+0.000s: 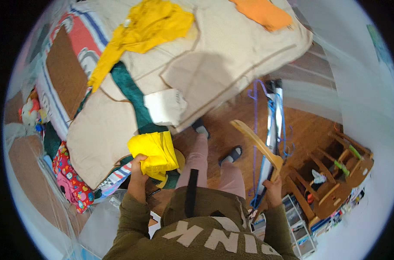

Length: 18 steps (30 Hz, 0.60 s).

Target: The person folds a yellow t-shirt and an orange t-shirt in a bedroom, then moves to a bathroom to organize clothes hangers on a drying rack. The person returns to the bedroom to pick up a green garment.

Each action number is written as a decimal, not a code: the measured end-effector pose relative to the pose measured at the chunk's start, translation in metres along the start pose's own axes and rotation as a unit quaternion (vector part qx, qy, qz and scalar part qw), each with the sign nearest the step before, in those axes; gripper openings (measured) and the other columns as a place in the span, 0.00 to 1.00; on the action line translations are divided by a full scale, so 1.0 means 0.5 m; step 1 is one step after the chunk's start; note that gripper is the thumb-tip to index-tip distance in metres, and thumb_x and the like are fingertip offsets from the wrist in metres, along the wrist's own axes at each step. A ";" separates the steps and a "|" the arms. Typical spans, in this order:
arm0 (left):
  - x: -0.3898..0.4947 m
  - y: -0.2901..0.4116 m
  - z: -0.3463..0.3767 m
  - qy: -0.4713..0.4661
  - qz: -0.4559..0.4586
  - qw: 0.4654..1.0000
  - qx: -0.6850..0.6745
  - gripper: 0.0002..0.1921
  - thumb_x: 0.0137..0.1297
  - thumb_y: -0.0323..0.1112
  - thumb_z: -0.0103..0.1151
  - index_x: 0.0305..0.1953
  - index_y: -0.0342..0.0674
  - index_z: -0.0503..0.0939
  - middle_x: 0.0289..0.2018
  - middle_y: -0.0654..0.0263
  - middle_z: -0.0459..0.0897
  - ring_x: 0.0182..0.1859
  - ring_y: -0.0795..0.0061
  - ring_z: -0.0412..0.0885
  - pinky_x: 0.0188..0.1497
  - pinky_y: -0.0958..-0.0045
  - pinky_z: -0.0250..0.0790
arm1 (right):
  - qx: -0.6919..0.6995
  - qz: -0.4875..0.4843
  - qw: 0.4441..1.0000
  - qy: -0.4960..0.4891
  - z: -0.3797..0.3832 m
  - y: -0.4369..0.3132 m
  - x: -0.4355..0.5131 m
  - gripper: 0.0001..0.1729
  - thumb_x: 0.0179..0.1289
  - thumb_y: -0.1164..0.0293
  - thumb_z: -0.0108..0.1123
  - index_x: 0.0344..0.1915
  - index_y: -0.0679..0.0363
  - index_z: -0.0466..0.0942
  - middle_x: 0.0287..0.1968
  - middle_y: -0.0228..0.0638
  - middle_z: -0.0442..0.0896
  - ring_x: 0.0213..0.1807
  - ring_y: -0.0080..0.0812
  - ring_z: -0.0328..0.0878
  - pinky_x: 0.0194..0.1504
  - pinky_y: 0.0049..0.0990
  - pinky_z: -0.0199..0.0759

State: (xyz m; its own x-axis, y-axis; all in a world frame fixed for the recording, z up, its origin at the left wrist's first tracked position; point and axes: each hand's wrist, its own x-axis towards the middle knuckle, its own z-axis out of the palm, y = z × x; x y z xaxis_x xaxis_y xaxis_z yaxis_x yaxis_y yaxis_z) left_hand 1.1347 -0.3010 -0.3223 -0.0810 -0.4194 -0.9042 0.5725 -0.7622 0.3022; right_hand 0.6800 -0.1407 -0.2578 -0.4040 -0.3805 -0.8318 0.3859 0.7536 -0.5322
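My left hand (pixel 139 166) grips a bright yellow folded piece (pixel 154 151), cloth or plastic, bearing some writing along its lower edge. It is held beside the near edge of the bed (pixel 229 71). In my right hand (pixel 274 192) is a wooden clothes hanger (pixel 257 141), tilted with one arm pointing up and forward. On the bed, a mustard-yellow long-sleeved garment (pixel 151 27) lies spread out. A dark green cloth (pixel 130 91) runs below it, and a white folded item (pixel 164 107) rests at the bed's edge. An orange garment (pixel 265 14) lies at the far side.
Purple hangers (pixel 255 107) and blue hangers (pixel 283 130) are beside a long silvery item (pixel 269 139) on my right. A wooden rack (pixel 333 185) and white shelving (pixel 297 224) stand further right. Sheer netting (pixel 317 74) hangs past the bed. At left lies a red patterned bag (pixel 73 178).
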 end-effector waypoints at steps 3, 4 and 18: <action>0.016 -0.103 -0.028 0.033 -0.030 0.994 0.099 0.25 0.53 0.30 0.53 0.55 0.34 0.72 0.48 0.57 0.81 0.50 0.56 0.80 0.56 0.59 0.72 | 0.001 0.027 0.999 -0.020 -0.013 0.011 0.009 0.22 0.49 0.86 0.50 0.49 0.66 0.70 0.39 0.30 0.75 0.37 0.25 0.74 0.39 0.25 0.70; 0.005 -0.137 0.017 0.020 0.004 0.988 0.154 0.24 0.54 0.28 0.53 0.56 0.35 0.72 0.48 0.59 0.81 0.50 0.59 0.80 0.56 0.62 0.72 | 0.044 -0.018 0.998 -0.028 -0.039 0.057 0.015 0.23 0.49 0.87 0.50 0.49 0.66 0.71 0.38 0.30 0.76 0.37 0.26 0.76 0.38 0.26 0.73; -0.074 -0.639 0.293 -0.115 -0.029 0.882 0.457 0.23 0.59 0.23 0.51 0.58 0.34 0.70 0.51 0.61 0.79 0.53 0.64 0.79 0.56 0.65 0.71 | 0.208 0.008 0.975 0.080 -0.487 0.463 -0.137 0.26 0.51 0.90 0.52 0.53 0.66 0.66 0.37 0.38 0.80 0.36 0.31 0.81 0.38 0.31 0.78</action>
State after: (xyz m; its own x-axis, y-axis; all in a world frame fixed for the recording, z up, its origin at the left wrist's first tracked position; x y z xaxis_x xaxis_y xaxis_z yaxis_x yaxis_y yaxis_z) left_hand 0.8352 -0.1144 -0.3412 -0.3121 -0.3756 -0.8727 -0.3256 -0.8206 0.4696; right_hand 0.5949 0.1905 -0.2854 -0.5064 -0.2580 -0.8228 0.6824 0.4634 -0.5653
